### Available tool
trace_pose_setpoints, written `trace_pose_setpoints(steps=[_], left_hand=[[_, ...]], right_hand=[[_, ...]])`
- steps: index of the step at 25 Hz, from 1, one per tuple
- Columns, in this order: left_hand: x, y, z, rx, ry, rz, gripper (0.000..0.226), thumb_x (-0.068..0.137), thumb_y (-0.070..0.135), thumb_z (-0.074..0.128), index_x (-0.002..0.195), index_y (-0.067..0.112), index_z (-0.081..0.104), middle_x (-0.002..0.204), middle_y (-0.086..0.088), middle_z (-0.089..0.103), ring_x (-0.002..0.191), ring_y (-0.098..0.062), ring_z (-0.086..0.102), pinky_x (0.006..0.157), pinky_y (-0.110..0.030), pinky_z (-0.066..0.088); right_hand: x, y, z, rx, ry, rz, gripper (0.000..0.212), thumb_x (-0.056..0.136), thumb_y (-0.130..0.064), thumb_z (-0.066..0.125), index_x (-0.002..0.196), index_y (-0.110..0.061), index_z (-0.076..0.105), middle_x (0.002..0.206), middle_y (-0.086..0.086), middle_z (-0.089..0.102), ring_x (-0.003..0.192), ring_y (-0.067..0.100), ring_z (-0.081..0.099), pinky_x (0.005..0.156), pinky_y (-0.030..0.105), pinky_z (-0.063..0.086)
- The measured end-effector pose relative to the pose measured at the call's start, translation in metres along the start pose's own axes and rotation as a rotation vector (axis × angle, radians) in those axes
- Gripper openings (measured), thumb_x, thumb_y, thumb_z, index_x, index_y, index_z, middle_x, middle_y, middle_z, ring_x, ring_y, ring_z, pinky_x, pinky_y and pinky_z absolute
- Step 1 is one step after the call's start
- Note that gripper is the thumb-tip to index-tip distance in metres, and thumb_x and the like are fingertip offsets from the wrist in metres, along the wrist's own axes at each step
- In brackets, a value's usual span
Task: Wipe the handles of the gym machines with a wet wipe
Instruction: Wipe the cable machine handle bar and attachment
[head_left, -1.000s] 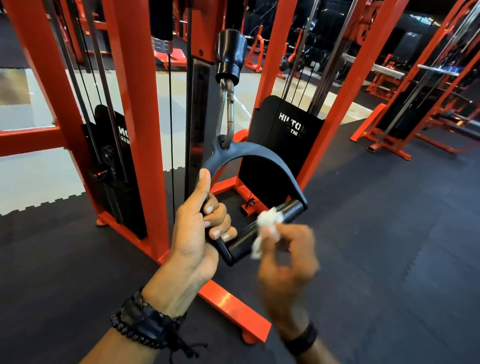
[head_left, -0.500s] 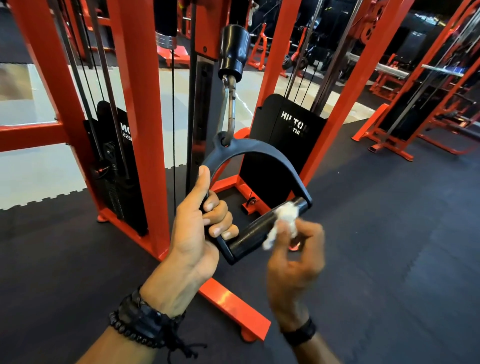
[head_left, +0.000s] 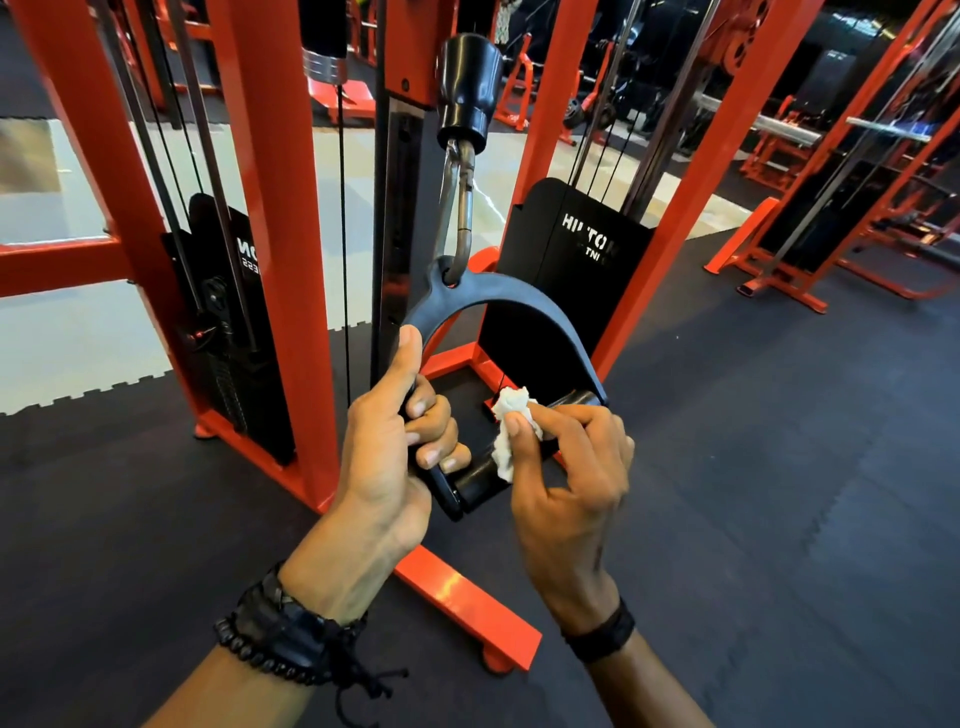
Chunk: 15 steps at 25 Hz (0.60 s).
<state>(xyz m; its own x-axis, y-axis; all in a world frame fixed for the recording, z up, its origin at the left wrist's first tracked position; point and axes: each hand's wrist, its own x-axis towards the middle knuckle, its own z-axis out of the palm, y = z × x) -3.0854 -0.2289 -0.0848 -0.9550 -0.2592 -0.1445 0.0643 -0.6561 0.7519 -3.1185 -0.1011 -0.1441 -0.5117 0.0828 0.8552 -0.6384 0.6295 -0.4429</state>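
A black D-shaped cable handle (head_left: 498, 296) hangs from a metal carabiner (head_left: 460, 208) on the orange cable machine. My left hand (head_left: 395, 431) grips the left side of the handle's frame, thumb laid up along it. My right hand (head_left: 561, 467) pinches a crumpled white wet wipe (head_left: 511, 426) and presses it against the black grip bar (head_left: 480, 478) near its middle. The bar's right end (head_left: 576, 400) shows beyond my fingers.
Orange uprights (head_left: 270, 208) and a base rail (head_left: 457, 592) of the cable machine stand close in front. Black weight-stack covers (head_left: 576, 270) sit behind the handle. More orange machines (head_left: 831, 208) stand at the right on the dark rubber floor (head_left: 779, 493).
My right hand has slid the wipe back leftward along the grip bar, from near its right end toward the middle. My left hand keeps its hold on the frame.
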Motion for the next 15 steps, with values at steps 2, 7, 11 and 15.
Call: trace_pose_setpoints(steps=[2, 7, 11, 15], left_hand=[[0.0, 0.0, -0.001, 0.014, 0.013, 0.007, 0.058, 0.093, 0.053, 0.056, 0.054, 0.019, 0.03, 0.043, 0.005, 0.017, 0.037, -0.012, 0.017, 0.042, -0.025, 0.023], [0.001, 0.001, -0.003, 0.014, 0.01, 0.008, 0.058, 0.091, 0.055, 0.058, 0.055, 0.02, 0.029, 0.044, 0.005, 0.017, 0.038, -0.012, 0.017, 0.041, -0.025, 0.023], [0.003, -0.001, -0.004, 0.019, 0.01, 0.008, 0.058, 0.091, 0.054, 0.058, 0.054, 0.02, 0.03, 0.044, 0.005, 0.017, 0.037, -0.012, 0.017, 0.041, -0.025, 0.022], [0.006, -0.001, -0.005, 0.008, -0.004, -0.004, 0.059, 0.093, 0.053, 0.055, 0.052, 0.019, 0.03, 0.041, 0.006, 0.019, 0.035, -0.01, 0.018, 0.039, -0.022, 0.022]], right_hand=[[0.0, -0.003, 0.001, 0.002, -0.015, 0.015, 0.021, 0.092, -0.028, 0.068, 0.087, -0.008, 0.074, 0.08, 0.002, 0.06, 0.073, 0.021, 0.055, 0.072, 0.036, 0.039], [0.005, 0.01, -0.013, 0.003, 0.111, 0.044, 0.018, 0.092, -0.022, 0.07, 0.087, -0.004, 0.073, 0.08, 0.004, 0.059, 0.073, 0.022, 0.054, 0.067, 0.046, 0.044], [-0.003, 0.011, -0.012, -0.033, 0.082, 0.06, 0.006, 0.093, -0.018, 0.067, 0.088, -0.017, 0.065, 0.076, 0.0, 0.054, 0.067, 0.023, 0.05, 0.062, 0.051, 0.041], [-0.047, -0.02, -0.004, 0.062, -0.109, -0.214, 0.006, 0.093, -0.022, 0.066, 0.098, -0.02, 0.063, 0.077, 0.003, 0.061, 0.067, 0.023, 0.052, 0.061, 0.04, 0.037]])
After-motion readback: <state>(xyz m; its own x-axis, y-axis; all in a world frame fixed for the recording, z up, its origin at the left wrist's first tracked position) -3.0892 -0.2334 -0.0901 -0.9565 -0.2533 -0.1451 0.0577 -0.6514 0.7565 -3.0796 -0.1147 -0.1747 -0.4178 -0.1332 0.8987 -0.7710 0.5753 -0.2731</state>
